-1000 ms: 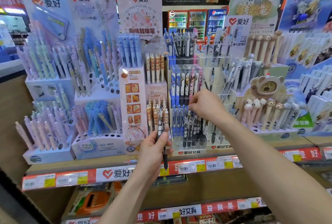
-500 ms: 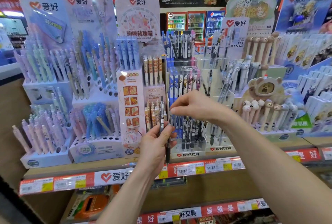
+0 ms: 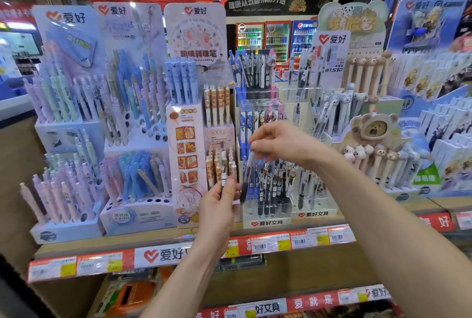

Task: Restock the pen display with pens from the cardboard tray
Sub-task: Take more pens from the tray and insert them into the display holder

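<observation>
Right hand (image 3: 278, 142) pinches the top of a dark pen (image 3: 247, 174), which hangs tip-down just in front of the clear pen display (image 3: 267, 222), not yet in a slot. Left hand (image 3: 217, 202) is curled round spare pens (image 3: 224, 177) beside it; how many is too blurred to say. The lower tier looks well filled, so I judge restocking well along, with this pen and the spares left. The cardboard tray is out of view.

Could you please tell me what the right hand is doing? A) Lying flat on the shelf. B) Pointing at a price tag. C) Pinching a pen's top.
C: the right hand pinches the upper end of a pen; the left hand grips a second pen.
</observation>
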`<state>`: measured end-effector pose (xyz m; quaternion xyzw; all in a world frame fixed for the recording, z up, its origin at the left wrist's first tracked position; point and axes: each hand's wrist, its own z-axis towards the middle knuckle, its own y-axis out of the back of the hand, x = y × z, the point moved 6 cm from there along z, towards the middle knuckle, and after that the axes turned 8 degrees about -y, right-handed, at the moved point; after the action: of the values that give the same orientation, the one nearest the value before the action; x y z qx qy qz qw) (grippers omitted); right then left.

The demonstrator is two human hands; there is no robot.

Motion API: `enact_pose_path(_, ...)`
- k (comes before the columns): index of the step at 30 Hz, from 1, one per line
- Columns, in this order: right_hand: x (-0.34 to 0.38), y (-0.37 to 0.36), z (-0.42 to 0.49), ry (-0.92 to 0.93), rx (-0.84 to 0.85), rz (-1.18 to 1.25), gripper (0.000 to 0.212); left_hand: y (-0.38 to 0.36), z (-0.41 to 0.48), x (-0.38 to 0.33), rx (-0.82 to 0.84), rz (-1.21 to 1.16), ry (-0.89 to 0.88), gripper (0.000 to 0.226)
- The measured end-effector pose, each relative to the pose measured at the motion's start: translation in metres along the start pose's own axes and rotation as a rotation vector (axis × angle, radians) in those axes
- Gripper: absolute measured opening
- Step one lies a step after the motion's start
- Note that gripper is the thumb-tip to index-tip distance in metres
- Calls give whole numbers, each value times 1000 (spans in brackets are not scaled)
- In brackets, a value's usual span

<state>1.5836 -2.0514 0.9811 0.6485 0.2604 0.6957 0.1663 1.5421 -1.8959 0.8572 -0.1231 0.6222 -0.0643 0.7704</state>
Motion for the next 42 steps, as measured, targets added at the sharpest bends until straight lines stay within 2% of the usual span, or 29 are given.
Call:
enact_pose_path(3,4,18,4,28,-121,60,6,7,-4,3,4,193,-26,37)
enact_pose_path(6,5,25,8,64,-256,-31,6,10,-5,12,7,234,4,42)
enact_pose_path(10,2,20,12,82,-317,-163,7,13,-2,20,16,268,-38,42)
enact_pose_path(16,-11,11,21,31,-319,-228,10,15,-3,18,15,195,-54,18)
enact_pose_path(20,-16,9,21,9,-307,-232,10,19,-4,21,-20,161,-30,12)
enact_pose_path(31,-15,2,24,1,-300,-294,4,22,-3,28,-13,133,-30,7)
enact_pose_path(42,-40,-16,30,-121,-208,-410,15,20,5,26,-21,98,-64,17)
